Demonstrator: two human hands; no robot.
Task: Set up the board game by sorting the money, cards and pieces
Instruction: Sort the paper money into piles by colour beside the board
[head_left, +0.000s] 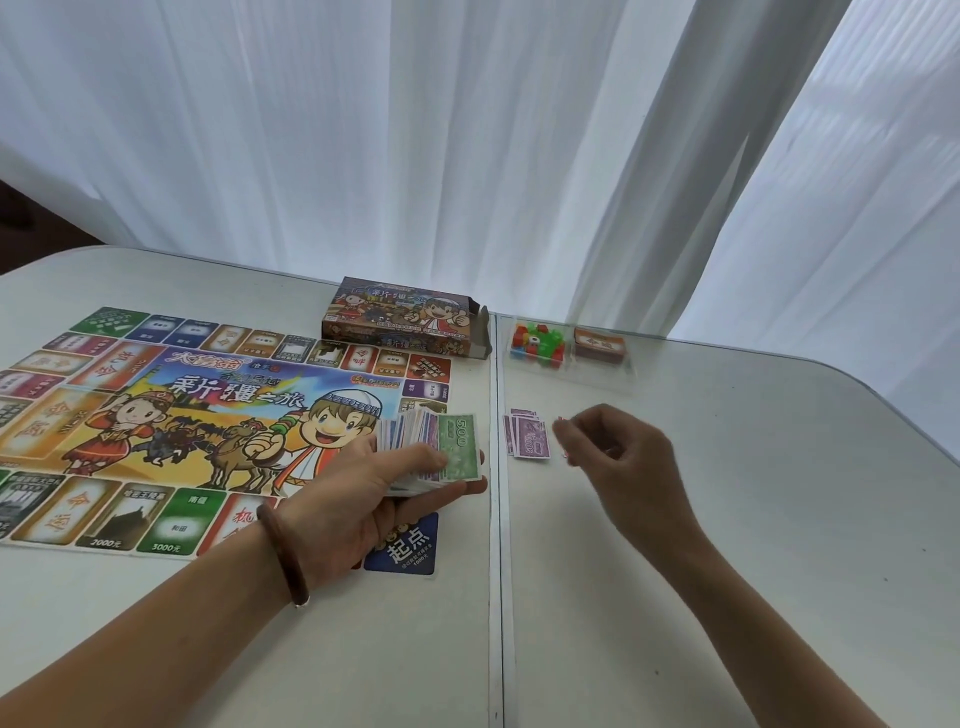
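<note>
left hand (363, 493) grips money stack (441, 452); right hand (618, 457), fingers loosely curled, beside purple notes (530, 439).

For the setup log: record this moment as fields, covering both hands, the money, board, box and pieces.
left hand: holds the money stack, green 500 note on top
right hand: fingers curled, right of the purple notes; contents hidden
purple notes: small pile on the table
board: unfolded, left side
box: open, behind the board
pieces: coloured, in a clear tray with a card deck
</note>
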